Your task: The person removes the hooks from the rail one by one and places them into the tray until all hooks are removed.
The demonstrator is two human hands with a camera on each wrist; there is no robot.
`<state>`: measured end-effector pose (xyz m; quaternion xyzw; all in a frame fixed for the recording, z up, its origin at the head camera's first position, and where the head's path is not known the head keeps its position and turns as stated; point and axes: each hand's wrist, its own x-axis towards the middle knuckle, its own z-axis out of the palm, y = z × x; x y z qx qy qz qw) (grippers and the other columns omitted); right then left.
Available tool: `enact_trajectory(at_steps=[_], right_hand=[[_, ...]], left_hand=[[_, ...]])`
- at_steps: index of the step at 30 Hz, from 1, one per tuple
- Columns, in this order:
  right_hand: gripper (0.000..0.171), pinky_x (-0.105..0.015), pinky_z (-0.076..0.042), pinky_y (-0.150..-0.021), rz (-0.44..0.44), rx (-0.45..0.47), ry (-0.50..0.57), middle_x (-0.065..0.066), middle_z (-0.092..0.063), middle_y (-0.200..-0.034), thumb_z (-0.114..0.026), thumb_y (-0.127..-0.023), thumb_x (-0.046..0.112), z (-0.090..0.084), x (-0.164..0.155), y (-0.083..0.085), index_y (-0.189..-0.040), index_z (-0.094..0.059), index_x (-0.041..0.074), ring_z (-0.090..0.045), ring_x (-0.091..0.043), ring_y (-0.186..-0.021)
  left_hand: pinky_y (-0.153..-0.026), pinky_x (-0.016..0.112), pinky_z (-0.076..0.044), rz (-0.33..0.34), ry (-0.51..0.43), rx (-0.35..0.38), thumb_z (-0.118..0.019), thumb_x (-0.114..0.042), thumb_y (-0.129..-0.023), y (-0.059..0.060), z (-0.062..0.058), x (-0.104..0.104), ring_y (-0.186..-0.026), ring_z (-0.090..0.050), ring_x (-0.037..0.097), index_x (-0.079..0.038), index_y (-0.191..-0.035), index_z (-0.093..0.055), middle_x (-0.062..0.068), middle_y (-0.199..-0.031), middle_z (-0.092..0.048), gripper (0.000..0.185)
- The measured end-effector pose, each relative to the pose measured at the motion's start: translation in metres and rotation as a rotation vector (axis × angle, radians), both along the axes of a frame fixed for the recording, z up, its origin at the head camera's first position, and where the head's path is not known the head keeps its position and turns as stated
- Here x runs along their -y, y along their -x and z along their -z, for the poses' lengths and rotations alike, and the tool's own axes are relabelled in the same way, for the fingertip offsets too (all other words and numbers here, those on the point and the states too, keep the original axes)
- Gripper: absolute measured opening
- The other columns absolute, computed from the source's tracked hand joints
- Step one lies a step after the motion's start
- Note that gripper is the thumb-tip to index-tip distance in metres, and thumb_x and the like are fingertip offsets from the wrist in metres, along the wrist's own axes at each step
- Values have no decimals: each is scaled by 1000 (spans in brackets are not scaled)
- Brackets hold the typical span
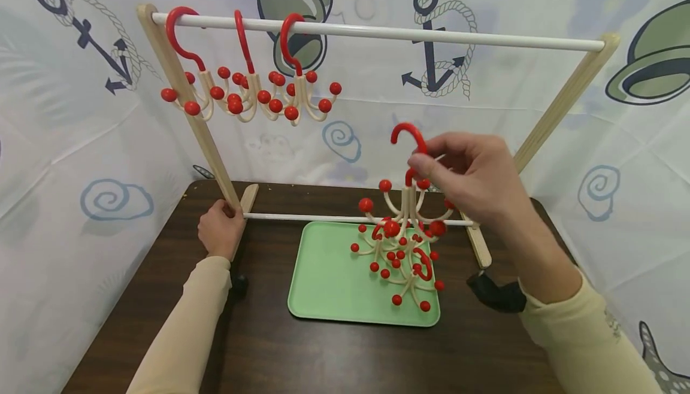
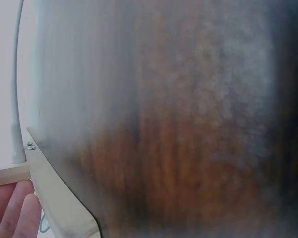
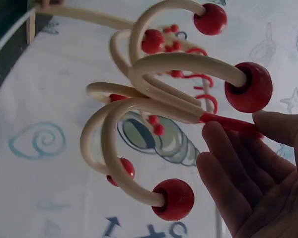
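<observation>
My right hand (image 1: 426, 166) pinches the red stem of a cream multi-arm hanger (image 1: 406, 205) with red ball tips, holding it upright above a green tray (image 1: 334, 286). Its red hook (image 1: 408, 133) points up, well below the white top rod (image 1: 431, 36) of a wooden rack. In the right wrist view the fingers (image 3: 238, 168) and thumb clamp the stem beside the curved arms of the hanger (image 3: 154, 99). More such hangers (image 1: 406, 268) lie piled on the tray's right side. My left hand (image 1: 221, 226) grips the rack's left leg near its base, where fingers (image 2: 10, 208) lie under the wood (image 2: 59, 203).
Three hangers (image 1: 253, 91) hang at the left end of the top rod. A lower white crossbar (image 1: 302, 218) runs behind the tray. The rack stands on a dark wooden table (image 1: 350, 352), with a printed fabric backdrop (image 1: 501, 124) around it.
</observation>
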<state>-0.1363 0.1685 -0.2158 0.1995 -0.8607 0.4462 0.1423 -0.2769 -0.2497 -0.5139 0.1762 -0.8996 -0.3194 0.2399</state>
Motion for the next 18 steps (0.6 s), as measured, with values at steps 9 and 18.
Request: enact_trajectory(at_steps=[9,18], right_hand=[[9,-30,-48,-52,-72,148,83,0,-72,-81,-73,-89,17,88,21,-32,-96,-74,12,-66,-13,-62],[10,-28,-53,-66,68,219,120,8,-72,-83,-76,-86,14,167,37,-45,-96,-75,15,-67,-6,-69]], left_hand=[[-69,56,-44,3,-2,-8,-62,-28,-91,-1,3,3,-75,-63,38,-1,-97,-68,18,-82,-67,28],[-68,55,-44,4,1,-6,-61,-29,-92,0,1,1,-74,-63,37,-2,-97,-68,18,-82,-67,29]])
